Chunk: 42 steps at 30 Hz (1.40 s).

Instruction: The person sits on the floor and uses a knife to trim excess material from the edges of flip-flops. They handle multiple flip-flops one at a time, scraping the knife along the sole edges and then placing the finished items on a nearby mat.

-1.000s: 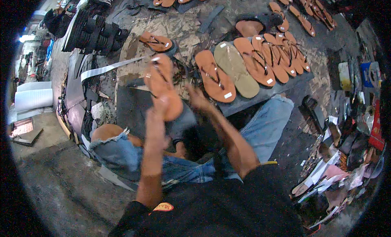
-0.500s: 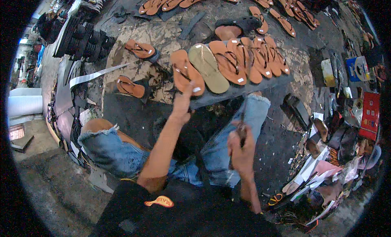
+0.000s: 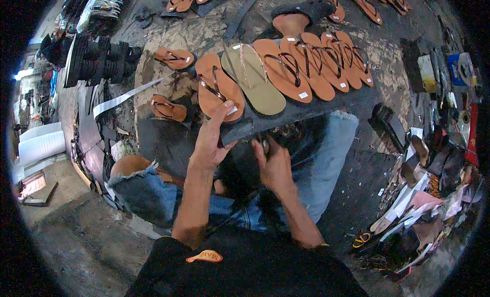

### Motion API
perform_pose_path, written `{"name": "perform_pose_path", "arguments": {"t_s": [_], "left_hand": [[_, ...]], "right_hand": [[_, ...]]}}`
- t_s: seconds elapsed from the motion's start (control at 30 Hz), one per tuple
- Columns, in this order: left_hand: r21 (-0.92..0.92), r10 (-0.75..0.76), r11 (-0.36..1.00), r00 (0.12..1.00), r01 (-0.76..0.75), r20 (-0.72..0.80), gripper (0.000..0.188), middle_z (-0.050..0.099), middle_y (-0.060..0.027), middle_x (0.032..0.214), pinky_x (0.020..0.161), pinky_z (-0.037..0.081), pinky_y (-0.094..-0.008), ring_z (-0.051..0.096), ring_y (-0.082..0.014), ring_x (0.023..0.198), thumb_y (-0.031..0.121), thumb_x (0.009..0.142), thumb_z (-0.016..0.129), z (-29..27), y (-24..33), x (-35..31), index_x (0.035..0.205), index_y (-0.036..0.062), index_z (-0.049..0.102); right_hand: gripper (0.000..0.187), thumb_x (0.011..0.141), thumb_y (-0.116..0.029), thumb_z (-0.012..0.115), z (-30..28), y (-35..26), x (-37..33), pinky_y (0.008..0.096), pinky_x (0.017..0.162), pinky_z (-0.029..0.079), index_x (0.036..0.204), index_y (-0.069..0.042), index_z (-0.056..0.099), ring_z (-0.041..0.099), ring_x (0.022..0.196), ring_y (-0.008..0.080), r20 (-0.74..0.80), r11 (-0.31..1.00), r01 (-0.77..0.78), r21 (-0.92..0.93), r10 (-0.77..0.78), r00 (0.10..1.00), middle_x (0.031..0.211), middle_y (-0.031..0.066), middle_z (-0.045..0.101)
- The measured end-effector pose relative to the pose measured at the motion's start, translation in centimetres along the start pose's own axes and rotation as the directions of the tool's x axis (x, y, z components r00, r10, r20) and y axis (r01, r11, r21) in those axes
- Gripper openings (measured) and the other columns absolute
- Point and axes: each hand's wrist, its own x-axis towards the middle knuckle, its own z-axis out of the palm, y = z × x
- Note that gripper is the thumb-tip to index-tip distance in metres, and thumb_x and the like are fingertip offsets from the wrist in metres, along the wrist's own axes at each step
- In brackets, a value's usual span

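Observation:
A row of brown flip-flops with dark straps and one olive flip-flop (image 3: 265, 95) lies on a dark board (image 3: 255, 124) across my lap. My left hand (image 3: 208, 144) is at the leftmost brown flip-flop (image 3: 209, 77), its thumb pressed on the heel beside a small white label. The other fingers curl below the edge, partly hidden. Just under the board's near edge, my right hand (image 3: 274, 163) is closed around something small and dark with a pale, shiny part. The fingers cover most of it, so I cannot make out its kind.
Two more brown flip-flops (image 3: 168, 109) lie left of the board near a white strip (image 3: 127, 95). Stacked black soles (image 3: 102, 62) stand at the far left. Dark footwear (image 3: 388, 126) and scraps (image 3: 403, 205) crowd the right side. A bare foot in a black slipper (image 3: 301, 10) is beyond the board.
My right hand has moved inward and forward, from over the right thigh to the board's near edge. The left hand has shifted slightly left, staying at the leftmost flip-flop. The view has shifted.

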Motion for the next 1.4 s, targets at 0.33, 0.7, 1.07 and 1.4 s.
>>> {"name": "perform_pose_path", "arguments": {"t_s": [0.33, 0.7, 1.07, 1.4], "left_hand": [[-0.033, -0.122, 0.992, 0.989, 0.12, -0.086, 0.033, 0.064, 0.0009, 0.086, 0.036, 0.035, -0.0225, 0.053, -0.0074, 0.048, 0.038, 0.096, 0.069, 1.3, 0.3, -0.3, 0.116, 0.012, 0.062], [-0.203, -0.123, 0.972, 0.992, 0.122, 0.012, 0.025, 0.061, 0.0033, 0.083, 0.035, 0.036, -0.0212, 0.053, -0.0075, 0.048, 0.031, 0.095, 0.07, -0.4, -0.2, -1.0, 0.109, 0.0127, 0.061], [0.322, 0.154, 0.947, 0.891, -0.009, -0.428, 0.082, 0.063, -0.0141, 0.12, 0.09, 0.051, -0.0385, 0.061, -0.022, 0.108, 0.054, 0.093, 0.069, -11.3, 0.6, 0.6, 0.146, -0.0025, 0.043], [0.343, 0.081, 0.939, 0.98, -0.013, -0.184, 0.066, 0.069, -0.0133, 0.115, 0.083, 0.052, -0.0416, 0.065, -0.0241, 0.103, 0.049, 0.089, 0.077, 4.7, -8.9, 6.5, 0.131, -0.0003, 0.062]], "right_hand": [[0.031, 0.099, -0.025, 0.063, 3.8, 9.2, 9.4, 0.0504, 0.082, 0.047, 0.108, 0.004, 0.064, 0.06, 0.093, 0.0449, 0.265, 0.899, 0.331, -0.286, -0.258, 0.929, 0.094, 0.0275, 0.066], [0.037, 0.103, -0.037, 0.057, 9.4, 4.5, 14.5, 0.0406, 0.063, 0.045, 0.1, -0.001, 0.064, 0.056, 0.069, 0.0313, 0.311, 0.96, 0.271, -0.069, -0.237, 0.92, 0.078, 0.0156, 0.062], [0.05, 0.107, -0.049, 0.048, 10.2, 1.3, 4.1, 0.0314, 0.045, 0.041, 0.082, -0.007, 0.058, 0.048, 0.045, 0.0175, 0.19, 0.834, 0.028, 0.55, -0.158, 0.969, 0.058, 0.0026, 0.052], [0.025, 0.106, -0.032, 0.054, -8.3, 4.0, -5.0, 0.0282, 0.046, 0.041, 0.1, -0.007, 0.056, 0.049, 0.053, 0.0091, -0.299, 0.817, 0.129, 0.562, 0.055, 0.953, 0.07, -0.0005, 0.052]]}}
